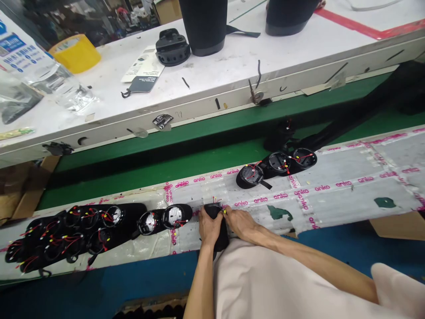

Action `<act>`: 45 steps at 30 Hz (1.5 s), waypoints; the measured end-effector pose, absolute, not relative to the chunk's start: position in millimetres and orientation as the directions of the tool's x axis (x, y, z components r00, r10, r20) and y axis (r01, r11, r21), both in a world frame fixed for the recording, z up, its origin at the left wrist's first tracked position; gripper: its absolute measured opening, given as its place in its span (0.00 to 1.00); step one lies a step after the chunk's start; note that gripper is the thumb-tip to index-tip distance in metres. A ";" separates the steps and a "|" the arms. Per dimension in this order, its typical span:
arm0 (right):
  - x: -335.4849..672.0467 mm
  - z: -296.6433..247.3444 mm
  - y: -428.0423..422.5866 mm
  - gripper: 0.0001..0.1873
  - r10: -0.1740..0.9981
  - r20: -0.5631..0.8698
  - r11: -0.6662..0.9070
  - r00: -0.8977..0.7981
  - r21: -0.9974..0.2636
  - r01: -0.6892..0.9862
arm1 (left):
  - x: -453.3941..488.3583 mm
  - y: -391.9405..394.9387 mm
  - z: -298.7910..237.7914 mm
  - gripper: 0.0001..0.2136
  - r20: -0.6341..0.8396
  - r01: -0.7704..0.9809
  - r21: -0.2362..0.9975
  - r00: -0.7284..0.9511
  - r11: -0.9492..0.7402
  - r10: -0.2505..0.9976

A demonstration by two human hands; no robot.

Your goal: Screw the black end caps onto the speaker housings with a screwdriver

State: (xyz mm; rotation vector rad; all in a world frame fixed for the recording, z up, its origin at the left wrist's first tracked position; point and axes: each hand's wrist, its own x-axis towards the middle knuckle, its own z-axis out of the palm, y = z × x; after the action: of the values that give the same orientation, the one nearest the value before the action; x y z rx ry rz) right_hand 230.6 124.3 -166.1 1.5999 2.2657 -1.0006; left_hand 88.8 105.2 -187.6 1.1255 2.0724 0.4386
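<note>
The left hand (211,226) grips the black case (222,238) at the near edge of the table (318,204), the right hand (239,223) seems to pinch a yellow plug (225,212), and a hard tug could snap the thin red wires (214,200)

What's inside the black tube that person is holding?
Thin wires show at the far end of the black tube. Its inside can't be seen: its sides and the fingers hide it.
</note>
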 end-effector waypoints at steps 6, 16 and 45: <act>225.7 -163.0 124.5 0.18 0.757 -0.536 0.185 -0.375 -0.374 0.909 | 89.6 102.0 -191.4 0.35 -0.396 0.594 0.610 -0.345 0.525 0.851; 222.5 -152.5 133.9 0.20 0.721 -0.584 0.207 -0.373 -0.332 0.920 | 92.1 97.7 -193.6 0.49 -0.375 0.626 0.620 -0.293 0.473 0.880; 245.1 -148.0 124.1 0.17 0.818 -0.464 0.176 -0.340 -0.361 0.916 | 78.8 101.3 -195.3 0.42 -0.479 0.501 0.652 -0.310 0.569 0.821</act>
State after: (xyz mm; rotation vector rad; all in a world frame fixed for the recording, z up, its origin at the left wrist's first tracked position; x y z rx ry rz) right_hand 245.1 124.1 -148.0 1.6985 2.2769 -0.8905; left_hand 78.8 101.3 -195.3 1.0595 1.9781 0.4926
